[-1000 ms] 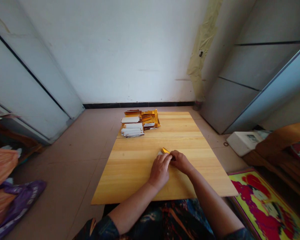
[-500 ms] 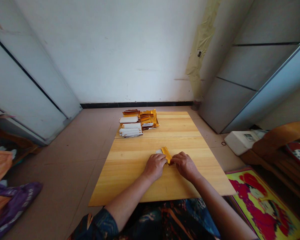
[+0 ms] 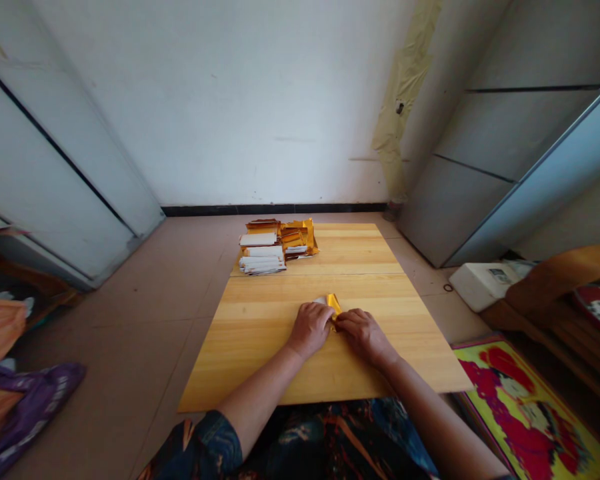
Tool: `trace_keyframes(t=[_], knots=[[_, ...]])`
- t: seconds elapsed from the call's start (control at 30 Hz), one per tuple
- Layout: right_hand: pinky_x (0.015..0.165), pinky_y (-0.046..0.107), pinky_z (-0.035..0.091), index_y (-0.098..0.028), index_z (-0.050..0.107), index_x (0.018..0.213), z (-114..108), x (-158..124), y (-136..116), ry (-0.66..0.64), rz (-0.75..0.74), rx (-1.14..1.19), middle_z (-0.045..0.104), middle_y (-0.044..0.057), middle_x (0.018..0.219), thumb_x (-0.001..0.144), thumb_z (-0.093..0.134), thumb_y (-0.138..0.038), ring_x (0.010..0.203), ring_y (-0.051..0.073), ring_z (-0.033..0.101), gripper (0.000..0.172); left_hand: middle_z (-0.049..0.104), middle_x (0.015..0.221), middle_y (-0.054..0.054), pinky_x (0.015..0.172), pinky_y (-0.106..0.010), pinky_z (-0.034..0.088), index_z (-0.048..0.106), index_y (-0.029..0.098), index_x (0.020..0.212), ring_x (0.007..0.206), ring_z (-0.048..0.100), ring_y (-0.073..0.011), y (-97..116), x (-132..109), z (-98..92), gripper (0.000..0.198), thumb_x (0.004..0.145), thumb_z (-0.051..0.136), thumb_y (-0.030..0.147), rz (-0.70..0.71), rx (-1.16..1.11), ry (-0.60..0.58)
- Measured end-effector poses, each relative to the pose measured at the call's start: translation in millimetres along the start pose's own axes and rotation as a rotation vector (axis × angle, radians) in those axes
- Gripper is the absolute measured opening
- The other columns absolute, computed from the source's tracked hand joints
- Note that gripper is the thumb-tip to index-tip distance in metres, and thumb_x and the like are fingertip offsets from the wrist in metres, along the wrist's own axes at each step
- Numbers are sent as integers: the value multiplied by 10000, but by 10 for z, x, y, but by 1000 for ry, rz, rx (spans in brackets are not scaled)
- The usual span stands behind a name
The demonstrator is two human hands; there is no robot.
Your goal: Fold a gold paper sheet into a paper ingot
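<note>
The left hand (image 3: 310, 330), at the gold wrapper's (image 3: 333, 303) seven o'clock, and the right hand (image 3: 367, 335), at its five, each have the grip pinched on it, mid-table (image 3: 280, 373); a wrapper pile (image 3: 261, 260) lies toward eleven.

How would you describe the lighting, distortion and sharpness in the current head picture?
Head view, light: soft, the wall palest mid-frame and dimmer toward the upper corners; head view, distortion: the tall grey unit leans outward, suggesting a wide lens; head view, sharpness: the golden piece at the left hand and right hand lacks fine detail.
</note>
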State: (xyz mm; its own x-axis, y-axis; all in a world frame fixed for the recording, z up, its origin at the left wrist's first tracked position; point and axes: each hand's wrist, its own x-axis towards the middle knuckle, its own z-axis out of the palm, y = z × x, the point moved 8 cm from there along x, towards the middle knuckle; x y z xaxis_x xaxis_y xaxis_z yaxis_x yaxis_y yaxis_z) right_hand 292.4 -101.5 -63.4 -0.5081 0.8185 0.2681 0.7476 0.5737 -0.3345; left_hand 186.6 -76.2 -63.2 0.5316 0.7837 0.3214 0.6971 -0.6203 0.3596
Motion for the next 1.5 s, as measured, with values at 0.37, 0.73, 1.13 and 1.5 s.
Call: trace_keyframes(t=[0.37,0.73,1.13,1.5], knots=[[857,343,396,-227,680,1012,7,-72,-223,-28,-9,10,666,75,984,893,525,-181,948,205,545,201,623,908,-52,778,-360,358,666,224,918,916,513,-207,84,-148,-134,151,844,540,187,67,103,-137],[887,357,350,-269,599,1178,22,115,-120,-32,-8,-114,614,65,1197,931,471,-222,1064,220,516,282,635,1083,-27,909,-398,321,621,267,1052,1055,524,-199,80,-280,-199,195,868,559,287,107,99,-118],[909,378,331,-229,606,1131,-93,33,-205,-155,14,-33,603,82,1225,813,565,-240,1070,240,512,320,679,1095,8,951,-414,289,680,283,897,1038,556,-193,-71,-216,-153,156,770,675,374,20,-23,-98],[899,382,313,-221,607,1130,-33,43,-164,-23,24,-80,635,80,1173,835,582,-248,1036,235,531,297,681,1122,-10,982,-428,271,668,273,939,1041,573,-178,-84,-236,-142,135,875,579,352,90,-29,-62]])
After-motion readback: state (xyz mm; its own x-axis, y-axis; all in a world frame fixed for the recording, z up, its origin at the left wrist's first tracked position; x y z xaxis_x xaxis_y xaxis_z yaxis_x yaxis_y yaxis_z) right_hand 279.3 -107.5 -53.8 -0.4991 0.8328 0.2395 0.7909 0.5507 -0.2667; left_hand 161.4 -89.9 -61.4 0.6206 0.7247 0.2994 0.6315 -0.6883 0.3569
